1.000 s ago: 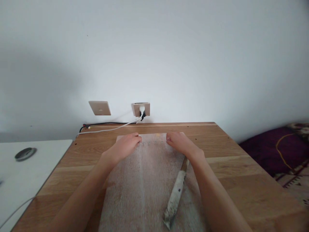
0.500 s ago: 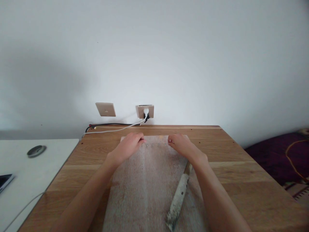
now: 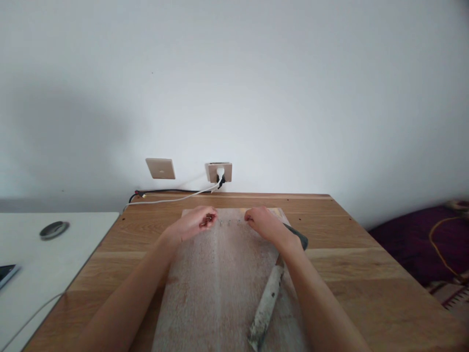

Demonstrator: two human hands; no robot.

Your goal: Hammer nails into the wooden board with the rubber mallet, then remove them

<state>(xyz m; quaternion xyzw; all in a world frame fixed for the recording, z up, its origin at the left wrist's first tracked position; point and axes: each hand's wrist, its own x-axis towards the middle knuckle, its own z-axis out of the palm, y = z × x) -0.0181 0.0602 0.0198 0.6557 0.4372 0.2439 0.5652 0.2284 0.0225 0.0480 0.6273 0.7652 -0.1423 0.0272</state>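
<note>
See close by a board (image 3: 198, 298) on a wooden table (image 3: 355, 308), with a hammer (image 3: 269, 294) slanting along its right half, partly behind the right forearm (image 3: 319, 296). Farther out, find small nails (image 3: 229, 223) in a row near the board's far edge, between the left hand (image 3: 195, 221), half closed, and the right hand (image 3: 264, 222), loosely curled, palm down. Cannot tell of anything gripped in either. Beyond, see a white cable (image 3: 176, 199) plugged into a socket (image 3: 227, 172) on the wall (image 3: 278, 98)

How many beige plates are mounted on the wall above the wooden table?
2. The left plate has nothing plugged in; the right plate holds a white plug and, just below, a black plug.
</note>
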